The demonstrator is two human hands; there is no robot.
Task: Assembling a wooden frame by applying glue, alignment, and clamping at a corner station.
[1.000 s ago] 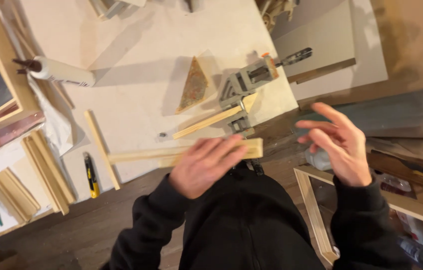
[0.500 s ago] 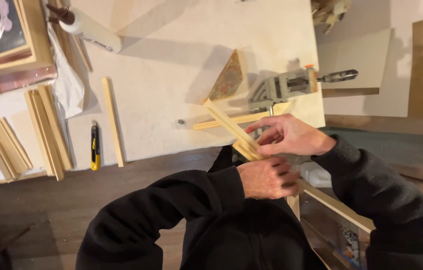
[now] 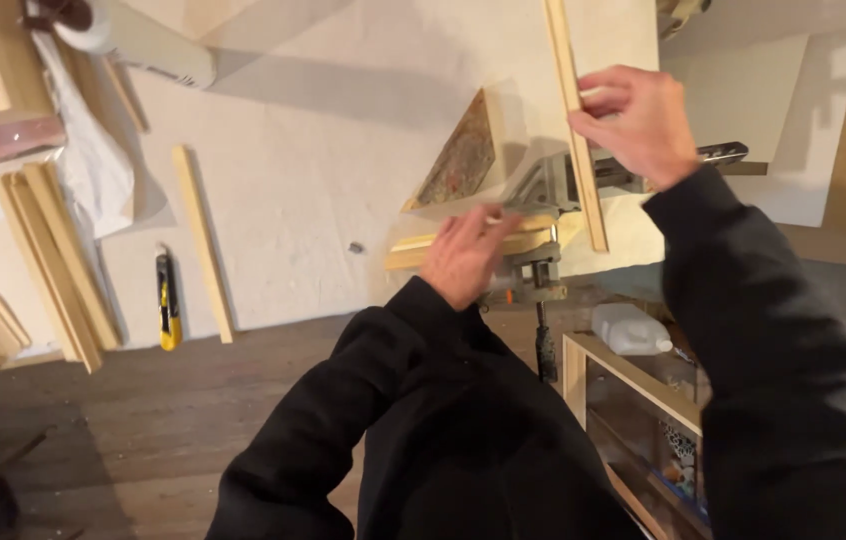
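Observation:
My right hand (image 3: 640, 122) grips a long pale wooden strip (image 3: 571, 120) that stands nearly upright over a metal corner clamp (image 3: 555, 185) at the table's front edge. My left hand (image 3: 463, 255) presses down on a second wooden strip (image 3: 423, 248) lying flat and leading into the clamp. Beside the clamp leans a triangular wooden piece (image 3: 463, 155) with a mottled face. Both arms wear black sleeves.
A yellow utility knife (image 3: 168, 300) and a loose strip (image 3: 201, 240) lie on the white tabletop (image 3: 303, 180). Stacks of moulding (image 3: 48, 260) sit at the left, a tube (image 3: 133, 40) at the top. A plastic bottle (image 3: 628, 328) rests on a shelf below right.
My right hand has lifted the strip up and away, turning it near upright over the clamp. My left hand has moved from the strip's lower end onto the flat strip by the clamp.

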